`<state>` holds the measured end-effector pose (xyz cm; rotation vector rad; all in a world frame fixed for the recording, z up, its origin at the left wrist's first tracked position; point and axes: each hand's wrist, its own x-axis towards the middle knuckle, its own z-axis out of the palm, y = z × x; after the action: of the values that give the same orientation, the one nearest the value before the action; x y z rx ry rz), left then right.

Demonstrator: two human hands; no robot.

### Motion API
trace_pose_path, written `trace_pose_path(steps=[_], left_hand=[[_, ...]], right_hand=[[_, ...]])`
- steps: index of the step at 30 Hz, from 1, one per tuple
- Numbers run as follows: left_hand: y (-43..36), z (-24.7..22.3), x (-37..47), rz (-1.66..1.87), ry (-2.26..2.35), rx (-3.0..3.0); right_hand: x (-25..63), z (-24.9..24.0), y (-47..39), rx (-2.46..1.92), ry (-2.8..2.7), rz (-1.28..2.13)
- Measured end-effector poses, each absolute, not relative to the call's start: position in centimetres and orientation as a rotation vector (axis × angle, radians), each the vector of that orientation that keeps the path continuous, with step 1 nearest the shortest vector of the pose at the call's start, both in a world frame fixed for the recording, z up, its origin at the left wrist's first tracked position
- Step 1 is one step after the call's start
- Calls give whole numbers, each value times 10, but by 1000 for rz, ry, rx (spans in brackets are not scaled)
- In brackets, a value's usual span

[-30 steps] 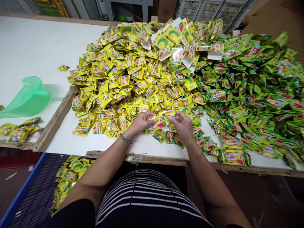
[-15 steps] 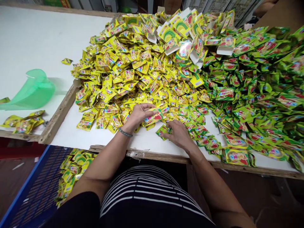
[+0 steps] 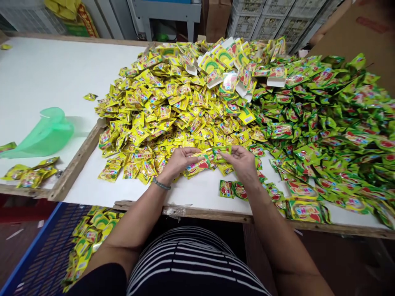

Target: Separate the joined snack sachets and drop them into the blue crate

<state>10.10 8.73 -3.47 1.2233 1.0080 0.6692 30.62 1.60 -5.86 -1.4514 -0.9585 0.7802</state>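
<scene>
My left hand is closed around a small printed carton, yellow and green with a watermelon picture, tilted over the table. Between the thumb and fingers of my right hand is a green sachet, held close to the carton's right end. Whether the sachet touches the carton, I cannot tell. Behind both hands rises a heap of yellow sachets. To the right spreads a heap of green sachets. A few loose green sachets lie just below my right hand.
Open cartons rest on top of the heap. A translucent green scoop lies left of a wooden divider. Below the table edge, a blue crate holds filled-looking cartons. Stacked white crates stand behind.
My right hand has lifted a green sachet from the table and brought it up beside the carton. My left hand keeps its hold. The view has tilted up slightly.
</scene>
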Motion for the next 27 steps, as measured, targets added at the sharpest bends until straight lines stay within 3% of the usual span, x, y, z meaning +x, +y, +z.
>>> trace_pose_path(steps=[16, 27], left_hand=[[84, -35, 103, 622, 906, 1247], [79, -33, 108, 745, 917, 1060]], right_hand=[[300, -47, 21, -1514, -1234, 983], [271, -37, 25, -1508, -1194, 736]])
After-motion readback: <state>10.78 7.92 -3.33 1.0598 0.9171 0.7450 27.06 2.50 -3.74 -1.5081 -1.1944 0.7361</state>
